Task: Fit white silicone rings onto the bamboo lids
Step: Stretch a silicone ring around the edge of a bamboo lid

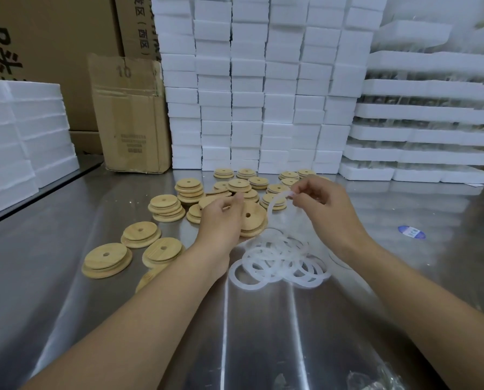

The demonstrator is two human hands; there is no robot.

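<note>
Head view: my right hand (328, 209) pinches one ring (270, 212) with its fingers, above the ring pile (283, 257). My left hand (221, 218) grips a lid (253, 218) by its edge on the bench (263, 333), I judge to steady it for fitting.

A shiny steel counter (263, 333) catches the light. White foam blocks (263, 94) stack high along its far edge, with a worn cardboard box (131, 116) just beside them toward the left.
</note>
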